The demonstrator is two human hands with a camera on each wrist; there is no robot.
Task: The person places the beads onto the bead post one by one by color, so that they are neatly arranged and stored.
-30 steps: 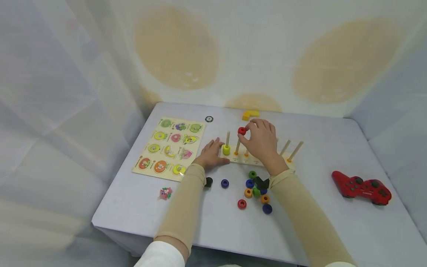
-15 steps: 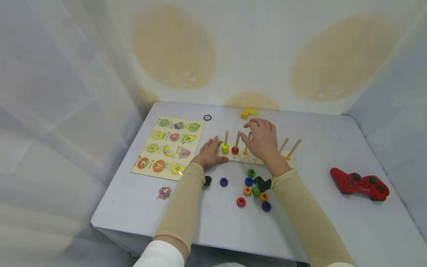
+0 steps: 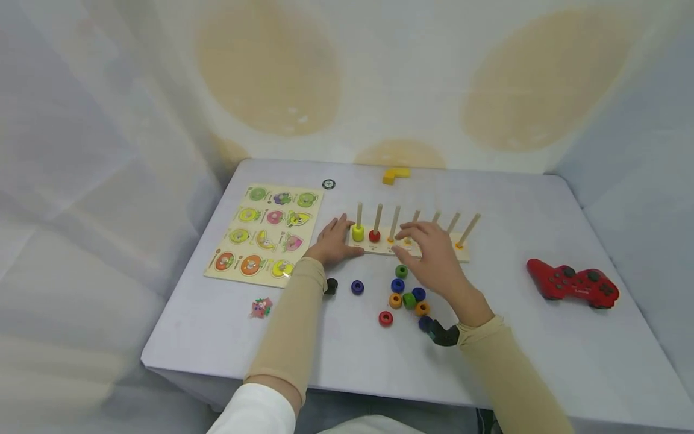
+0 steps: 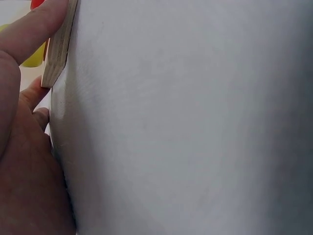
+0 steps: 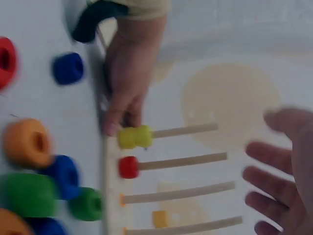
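Wooden peg board (image 3: 428,252): yellow ring (image 3: 358,232), red ring (image 3: 374,235) threaded; loose rings (image 3: 403,293) waiting at 6 o'clock; left hand (image 3: 333,242) steadying flat-fingered, right hand (image 3: 434,256) hovering wide, empty.

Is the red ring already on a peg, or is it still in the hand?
On a peg. The red ring sits at the bottom of the second peg beside the yellow ring; the right hand is empty.

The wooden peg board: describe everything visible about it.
The wooden peg board is a flat pale strip lying on the white table, with seven upright dowels in a row. The leftmost dowel carries a yellow ring, the next a red ring; the others are bare. The left hand touches its left end, and the right hand hovers open before its middle.
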